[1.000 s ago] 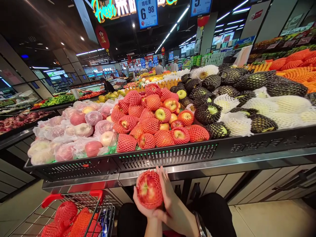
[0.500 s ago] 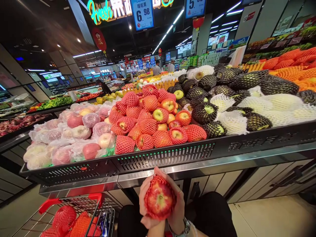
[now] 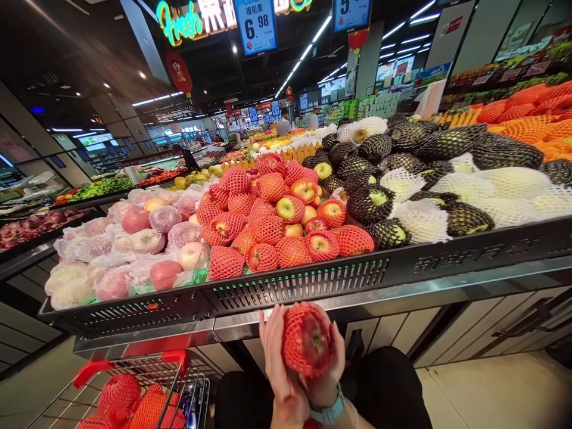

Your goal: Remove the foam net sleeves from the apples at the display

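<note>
Grip occupied, and it's both hands on one thing: I've got a red apple [image 3: 308,339] cradled between the left hand [image 3: 277,348] and the right hand [image 3: 333,366]. Left palm lies along its near-left side, fingers fairly straight and pointing up; right hand cups it from below and from the other side, fingers curled around. Apple's in its red foam net, the bare dark-red end with the hollow turned towards me and to the right, a little blurred. Light-coloured watch strap [image 3: 330,411] on the right wrist, dark-clad legs [image 3: 388,387] behind.

We're just in front of the steel-edged bench [image 3: 393,298], and straight ahead on it the black tray [image 3: 299,285] carries a heap of red-netted apples [image 3: 268,229]. On the left of that, plastic-wrapped fruit [image 3: 147,241]; on the right, dark-netted fruit [image 3: 370,202] mixed with white-netted pieces [image 3: 422,220].

Down at lower left, a wire trolley [image 3: 92,372] with red corners, red-netted fruit [image 3: 118,393] inside. Overhead I read 6.98 on the blue price sign [image 3: 255,27], and far back stands a person in a pale top [image 3: 283,126].
</note>
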`<state>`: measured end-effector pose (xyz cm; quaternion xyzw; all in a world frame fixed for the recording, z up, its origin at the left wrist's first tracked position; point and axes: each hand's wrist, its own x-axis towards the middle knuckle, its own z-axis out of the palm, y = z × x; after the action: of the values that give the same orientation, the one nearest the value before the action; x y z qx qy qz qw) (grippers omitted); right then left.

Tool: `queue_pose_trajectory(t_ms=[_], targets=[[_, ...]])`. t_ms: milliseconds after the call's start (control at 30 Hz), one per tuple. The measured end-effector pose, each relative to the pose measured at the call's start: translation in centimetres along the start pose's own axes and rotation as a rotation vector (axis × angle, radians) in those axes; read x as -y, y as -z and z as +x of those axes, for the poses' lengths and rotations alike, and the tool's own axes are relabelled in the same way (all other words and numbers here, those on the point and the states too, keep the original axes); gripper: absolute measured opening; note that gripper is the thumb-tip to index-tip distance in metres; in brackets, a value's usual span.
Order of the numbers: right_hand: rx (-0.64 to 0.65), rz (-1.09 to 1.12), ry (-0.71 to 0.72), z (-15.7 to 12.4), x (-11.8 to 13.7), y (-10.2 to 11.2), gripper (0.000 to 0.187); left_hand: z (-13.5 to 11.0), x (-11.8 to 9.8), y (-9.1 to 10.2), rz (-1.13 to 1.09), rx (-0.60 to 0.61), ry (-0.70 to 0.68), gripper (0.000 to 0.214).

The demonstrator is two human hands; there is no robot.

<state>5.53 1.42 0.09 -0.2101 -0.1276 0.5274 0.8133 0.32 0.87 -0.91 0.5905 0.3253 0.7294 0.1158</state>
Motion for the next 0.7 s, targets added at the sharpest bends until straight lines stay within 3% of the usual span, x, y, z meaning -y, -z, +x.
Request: queue_pose_trajectory(t_ms=[100,167,233,333,400,467,567,633,700], targets=[[0.104,-0.053,0.059,-1.2,-0.7,0.8,0.046,-0.4,-0.6,0.3,0.013,0.035,0.110,0.075],[0.243,-0.196,0.130,-2.4,-1.1,1.3,0.052,-0.2,-0.5,0.9,-0.090,-0.094,0.273,0.069],[0.383,-0.439,0.233,-3.3,-1.3,1.4,0.059,0.1,0.1,1.6,-0.309,-0.319,0.422,0.064],[0.643,-0.781,0.512,-3.6,-0.4,0.7,0.055,0.4,1.4,2.9,-0.622,-0.593,0.652,0.051],[0.773,-0.896,0.646,-3.0,0.9,-0.1,0.052,0.4,2.2,3.5,-0.721,-0.655,0.786,0.044],[0.780,-0.987,0.619,-2.1,2.3,-0.8,0.054,0.3,2.4,3.4,-0.752,-0.628,0.867,0.047],[0.759,-1.023,0.496,-1.2,3.6,-1.3,0.055,0.9,1.4,1.9,-0.761,-0.501,0.796,0.062],[0.756,-0.924,0.523,-1.2,3.5,-1.1,0.051,2.0,0.0,0.5,-0.747,-0.458,0.629,0.068],[0.702,-0.774,0.613,-1.4,2.4,-0.4,0.048,3.4,-1.5,-0.6,-0.678,-0.490,0.437,0.062]])
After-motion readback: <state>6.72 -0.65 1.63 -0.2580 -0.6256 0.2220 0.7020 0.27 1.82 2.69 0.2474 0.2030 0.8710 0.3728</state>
